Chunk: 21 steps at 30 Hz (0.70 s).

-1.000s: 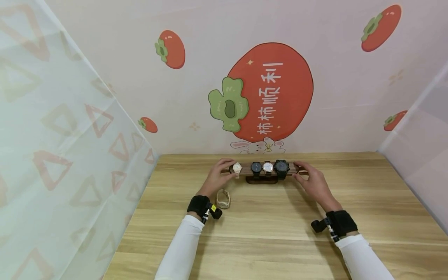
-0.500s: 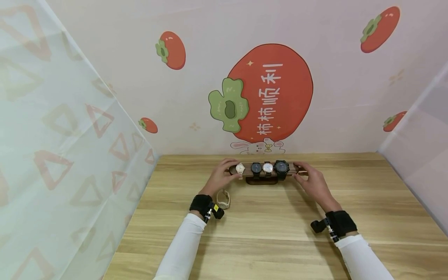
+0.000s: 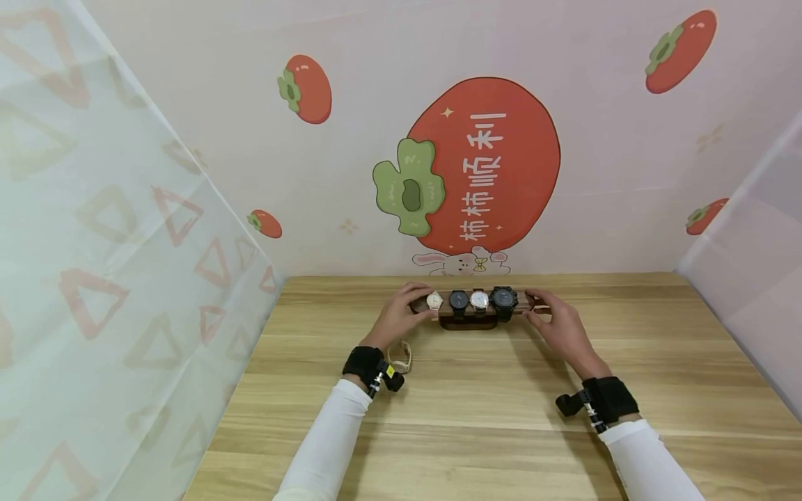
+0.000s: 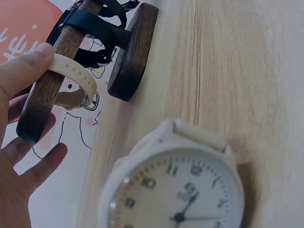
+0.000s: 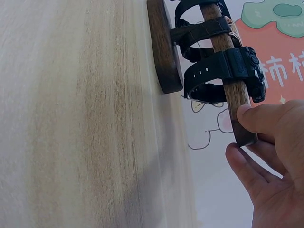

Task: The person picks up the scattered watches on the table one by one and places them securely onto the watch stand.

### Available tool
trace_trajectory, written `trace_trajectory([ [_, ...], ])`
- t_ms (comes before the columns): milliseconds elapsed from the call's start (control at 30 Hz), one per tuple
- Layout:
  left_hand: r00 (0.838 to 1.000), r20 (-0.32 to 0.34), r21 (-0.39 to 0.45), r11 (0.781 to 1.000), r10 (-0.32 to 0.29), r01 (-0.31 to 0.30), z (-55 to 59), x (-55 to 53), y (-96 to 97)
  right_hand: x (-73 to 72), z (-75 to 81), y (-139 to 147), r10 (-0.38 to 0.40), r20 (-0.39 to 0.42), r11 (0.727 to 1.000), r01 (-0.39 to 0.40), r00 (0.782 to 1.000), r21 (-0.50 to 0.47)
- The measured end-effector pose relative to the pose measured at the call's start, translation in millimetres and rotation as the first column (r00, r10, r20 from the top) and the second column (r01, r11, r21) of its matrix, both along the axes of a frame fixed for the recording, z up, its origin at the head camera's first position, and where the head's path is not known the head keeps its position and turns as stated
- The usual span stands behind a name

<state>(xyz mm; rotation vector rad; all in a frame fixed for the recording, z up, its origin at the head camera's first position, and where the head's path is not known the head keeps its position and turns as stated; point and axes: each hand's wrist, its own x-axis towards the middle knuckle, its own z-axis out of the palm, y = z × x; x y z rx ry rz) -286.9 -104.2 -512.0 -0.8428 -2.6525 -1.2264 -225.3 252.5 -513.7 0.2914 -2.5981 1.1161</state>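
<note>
A dark wooden watch stand (image 3: 446, 306) holds several wristwatches along its raised bar. My left hand (image 3: 397, 314) pinches a cream wristwatch (image 3: 434, 300) on the bar's left part. In the left wrist view, the thumb presses the cream strap (image 4: 71, 70) at the bar, with the other fingers behind and below. My right hand (image 3: 560, 332) grips the bar's right end, thumb on its near side, beside a bulky black wristwatch (image 5: 221, 66). Between the hands sit a black wristwatch (image 3: 459, 300) and a white-faced wristwatch (image 3: 479, 299) on a dark strap.
Another cream wristwatch (image 3: 401, 364) lies on the wooden table (image 3: 476, 417) below my left wrist; its dial looms close in the left wrist view. The printed back wall (image 3: 338, 257) rises just behind the stand. A side wall (image 3: 207, 278) bounds the left.
My left hand has slid slightly right along the bar, and the cream wristwatch has moved with it toward the black one. The right hand has stayed at the bar's end.
</note>
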Motion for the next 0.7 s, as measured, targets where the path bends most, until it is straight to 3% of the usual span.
trace_trajectory([
  [700, 1.000, 0.004, -0.009, 1.000, 0.003, -0.003, -1.8, 0.6, 11.5, 0.2, -1.0, -2.0, 0.008, -0.024, 1.000, -0.009, 1.000, -0.021],
])
